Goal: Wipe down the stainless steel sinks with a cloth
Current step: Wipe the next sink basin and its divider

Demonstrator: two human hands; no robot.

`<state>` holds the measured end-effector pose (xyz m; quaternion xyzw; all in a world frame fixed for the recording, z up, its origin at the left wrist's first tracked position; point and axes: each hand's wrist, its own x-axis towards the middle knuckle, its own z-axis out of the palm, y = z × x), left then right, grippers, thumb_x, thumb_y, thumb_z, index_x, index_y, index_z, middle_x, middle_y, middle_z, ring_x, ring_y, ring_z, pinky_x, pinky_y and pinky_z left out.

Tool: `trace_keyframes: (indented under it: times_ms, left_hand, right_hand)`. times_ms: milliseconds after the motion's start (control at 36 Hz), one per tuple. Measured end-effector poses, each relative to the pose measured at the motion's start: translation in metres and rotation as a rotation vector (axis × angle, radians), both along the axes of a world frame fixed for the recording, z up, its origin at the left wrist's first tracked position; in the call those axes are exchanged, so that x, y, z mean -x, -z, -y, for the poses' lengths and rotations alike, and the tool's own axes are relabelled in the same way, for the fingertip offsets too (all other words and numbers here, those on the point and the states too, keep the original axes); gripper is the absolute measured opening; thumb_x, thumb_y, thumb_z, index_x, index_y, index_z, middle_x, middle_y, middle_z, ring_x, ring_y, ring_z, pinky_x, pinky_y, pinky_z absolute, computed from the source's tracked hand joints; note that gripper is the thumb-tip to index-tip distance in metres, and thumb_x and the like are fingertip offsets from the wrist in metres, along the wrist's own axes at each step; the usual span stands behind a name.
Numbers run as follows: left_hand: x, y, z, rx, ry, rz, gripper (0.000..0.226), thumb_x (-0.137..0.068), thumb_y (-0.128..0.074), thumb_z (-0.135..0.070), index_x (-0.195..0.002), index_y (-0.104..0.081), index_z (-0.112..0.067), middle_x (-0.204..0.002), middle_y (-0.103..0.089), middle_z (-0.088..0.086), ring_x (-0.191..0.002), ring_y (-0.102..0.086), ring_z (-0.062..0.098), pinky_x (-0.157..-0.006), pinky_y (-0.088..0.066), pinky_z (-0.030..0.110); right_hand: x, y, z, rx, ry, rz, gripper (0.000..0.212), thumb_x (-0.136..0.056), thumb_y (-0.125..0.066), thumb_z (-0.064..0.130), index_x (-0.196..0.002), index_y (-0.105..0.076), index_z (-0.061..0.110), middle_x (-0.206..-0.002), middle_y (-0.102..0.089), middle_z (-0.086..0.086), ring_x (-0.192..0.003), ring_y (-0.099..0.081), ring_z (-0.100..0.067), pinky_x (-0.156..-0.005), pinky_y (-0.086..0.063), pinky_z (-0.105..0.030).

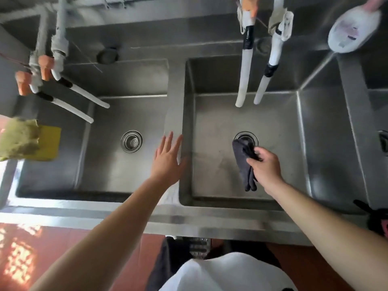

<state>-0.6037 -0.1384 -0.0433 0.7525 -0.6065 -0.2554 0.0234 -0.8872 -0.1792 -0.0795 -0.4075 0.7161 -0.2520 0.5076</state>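
Both forearms reach over the sink unit's front rim. Right hand [265, 164] pinches the dark cloth [244, 162], bunched and hanging over the middle sink [210, 122] drain, apparently readied for wiping. Left hand [168, 158], fingers [170, 139] straight and spread, hovers at the divider, likely for bracing.

Pretty soft daylight overall, dull glare streaks on the steel sinks [273, 114], sun patches on the red floor [19, 259] bottom left, heavy wide-angle bending at the edges, and the sponge [27, 139] and bottle [352, 28] smeared with blur.
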Motion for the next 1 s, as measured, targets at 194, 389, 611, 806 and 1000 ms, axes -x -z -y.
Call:
trace_keyframes:
  times_ms: [194,389,611,806,1000]
  left_hand:
    - [0.009,0.039,0.043,0.021,-0.060,0.197,0.091,-0.090,-0.051,-0.055,-0.160,0.000,-0.026,-0.168,0.005,0.008,-0.154,0.010,0.026,-0.124,0.002,0.039]
    - [0.017,0.045,0.040,0.126,-0.042,0.270,0.091,-0.081,-0.044,-0.053,-0.160,-0.015,-0.018,-0.167,-0.009,0.012,-0.155,-0.002,0.030,-0.125,-0.008,0.050]
    - [0.016,0.048,0.043,0.167,-0.088,0.266,0.087,-0.081,-0.053,-0.042,-0.159,-0.022,-0.018,-0.165,-0.017,0.011,-0.154,-0.008,0.029,-0.123,-0.012,0.055]
    - [0.013,0.055,0.044,0.262,-0.109,0.251,0.087,-0.078,-0.059,-0.037,-0.157,-0.029,-0.018,-0.164,-0.024,0.011,-0.153,-0.015,0.029,-0.121,-0.017,0.057]
    - [0.012,0.060,0.042,0.268,-0.106,0.253,0.086,-0.078,-0.059,-0.036,-0.157,-0.028,-0.019,-0.164,-0.024,0.012,-0.153,-0.016,0.029,-0.119,-0.019,0.061]
  right_hand:
    - [-0.006,0.083,0.084,0.009,-0.188,-0.296,0.036,-0.088,-0.063,0.012,-0.123,-0.069,0.020,-0.122,-0.070,-0.004,-0.111,-0.064,-0.029,-0.085,-0.046,-0.028]
    - [-0.058,0.123,0.190,0.291,-0.336,-0.465,0.035,-0.091,-0.055,0.014,-0.123,-0.066,0.021,-0.122,-0.064,-0.008,-0.111,-0.059,-0.030,-0.087,-0.042,-0.029]
    - [-0.104,0.195,0.219,0.233,-0.842,-0.764,0.077,-0.096,-0.045,0.056,-0.158,-0.007,0.031,-0.167,0.005,-0.003,-0.153,0.006,-0.029,-0.117,-0.002,-0.062]
    - [-0.151,0.219,0.253,0.119,-0.789,-0.892,0.071,-0.097,-0.023,0.064,-0.157,0.003,0.037,-0.167,0.012,-0.003,-0.151,0.017,-0.032,-0.111,0.008,-0.073]
    - [-0.192,0.227,0.233,0.190,-0.956,-0.746,0.057,-0.101,-0.015,0.057,-0.155,-0.003,0.045,-0.167,0.010,0.002,-0.151,0.018,-0.028,-0.109,0.013,-0.073]
